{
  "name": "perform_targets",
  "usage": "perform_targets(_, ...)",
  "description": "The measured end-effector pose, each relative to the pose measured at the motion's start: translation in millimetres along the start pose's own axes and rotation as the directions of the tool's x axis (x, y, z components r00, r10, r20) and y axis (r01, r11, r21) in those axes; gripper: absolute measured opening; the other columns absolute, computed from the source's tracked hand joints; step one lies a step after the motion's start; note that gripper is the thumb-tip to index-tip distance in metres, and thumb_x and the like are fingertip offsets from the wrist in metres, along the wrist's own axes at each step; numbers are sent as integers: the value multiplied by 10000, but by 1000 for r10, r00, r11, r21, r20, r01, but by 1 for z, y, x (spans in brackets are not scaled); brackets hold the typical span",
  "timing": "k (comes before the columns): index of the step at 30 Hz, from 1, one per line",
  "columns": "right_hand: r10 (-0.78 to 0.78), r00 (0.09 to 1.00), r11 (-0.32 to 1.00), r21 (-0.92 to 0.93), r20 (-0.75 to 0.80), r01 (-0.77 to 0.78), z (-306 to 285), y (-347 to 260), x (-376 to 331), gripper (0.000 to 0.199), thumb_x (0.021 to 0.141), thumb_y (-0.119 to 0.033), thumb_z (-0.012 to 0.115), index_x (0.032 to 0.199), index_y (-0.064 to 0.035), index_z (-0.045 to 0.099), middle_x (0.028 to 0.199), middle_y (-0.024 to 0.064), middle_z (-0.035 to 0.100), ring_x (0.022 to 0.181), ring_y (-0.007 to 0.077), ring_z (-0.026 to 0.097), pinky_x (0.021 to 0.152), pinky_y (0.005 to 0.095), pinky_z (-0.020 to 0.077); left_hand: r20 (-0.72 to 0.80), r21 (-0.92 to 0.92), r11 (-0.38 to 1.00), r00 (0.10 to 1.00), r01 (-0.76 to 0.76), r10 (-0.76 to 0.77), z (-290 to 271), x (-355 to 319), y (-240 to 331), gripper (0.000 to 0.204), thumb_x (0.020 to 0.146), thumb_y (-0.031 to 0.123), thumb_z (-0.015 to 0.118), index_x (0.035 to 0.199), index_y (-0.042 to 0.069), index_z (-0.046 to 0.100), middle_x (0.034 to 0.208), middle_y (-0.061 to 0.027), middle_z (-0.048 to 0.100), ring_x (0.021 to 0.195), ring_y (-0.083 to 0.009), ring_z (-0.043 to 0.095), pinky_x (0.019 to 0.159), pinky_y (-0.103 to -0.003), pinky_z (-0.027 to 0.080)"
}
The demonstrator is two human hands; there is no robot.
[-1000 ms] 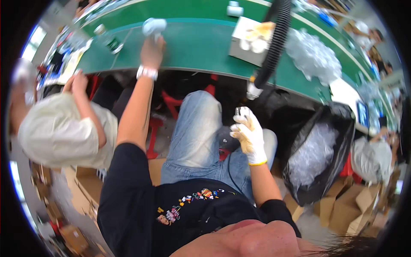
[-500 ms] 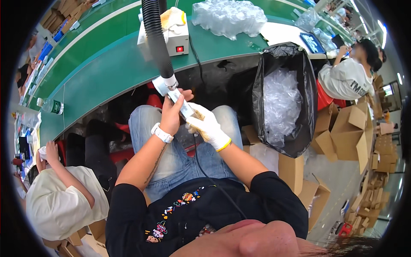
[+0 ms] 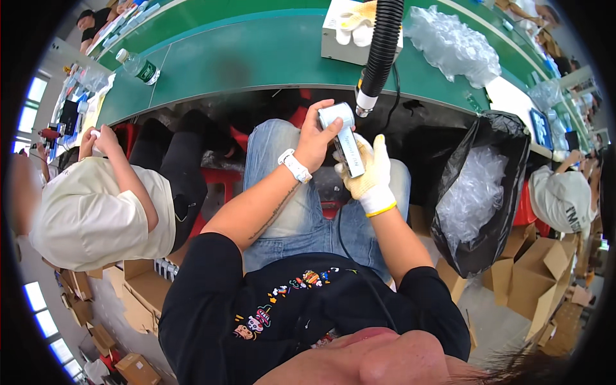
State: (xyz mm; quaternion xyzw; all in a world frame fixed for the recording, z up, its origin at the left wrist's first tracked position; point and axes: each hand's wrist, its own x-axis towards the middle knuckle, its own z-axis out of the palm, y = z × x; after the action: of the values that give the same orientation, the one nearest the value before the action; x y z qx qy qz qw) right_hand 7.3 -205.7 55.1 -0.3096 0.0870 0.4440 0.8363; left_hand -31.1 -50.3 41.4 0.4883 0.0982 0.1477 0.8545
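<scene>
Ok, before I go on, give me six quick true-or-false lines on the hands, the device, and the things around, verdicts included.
1. The left hand is bare. True.
2. The right hand wears a black glove. False: the glove is mostly white.
3. The device lies on the bench. False: the left hand holds it, off the bench.
4. A white watch is on the left wrist. True.
5. The black bag is to the person's left. False: it is to the right.
6. There is clear plastic in the bag. True.
</scene>
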Motion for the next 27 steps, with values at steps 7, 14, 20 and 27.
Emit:
perform_targets(7, 251, 870, 966, -60, 423, -250, -42, -11, -11, 586, 1011, -492, 602, 1408, -64, 564, 1199, 149, 684, 948, 303, 697, 768, 429, 564, 75, -358, 915, 982, 187, -171, -25, -2, 32, 511, 972, 217, 729, 1380, 118, 438, 1309, -142, 616, 1060, -267, 702, 918, -515, 599)
perform_targets(14, -335, 818, -87, -879, 468, 468, -7, -23, -46, 743, 787, -257, 808, 1439, -19, 542, 1221, 201, 680, 1104, 342, 700, 987, 385, 533, 164, 403, 885, 933, 234, -321, -16, -17, 49, 374, 889, 189, 779, 1186, 96, 571, 1159, -88, 696, 1033, -213, 695, 901, -399, 574)
perform_targets(20, 229, 873, -223, -850, 431, 478, 3, -50, -70, 455, 784, -299, 775, 1164, -61, 702, 987, 198, 732, 909, 371, 727, 841, 442, 575, 714, 506, 616, 694, -603, 93, 23, -70, 66, 338, 725, 173, 855, 967, 83, 636, 1048, -114, 710, 952, -269, 711, 791, -363, 578)
perform_targets(27, 189, 934, -393, -848, 304, 356, -14, -35, -80, 341, 783, -311, 769, 1041, -92, 729, 872, 195, 729, 850, 406, 716, 778, 483, 573, 670, 434, 617, 693, -657, 267, 18, -108, 2, 362, 712, 174, 865, 987, 86, 648, 1030, -109, 706, 879, -321, 713, 767, -374, 582)
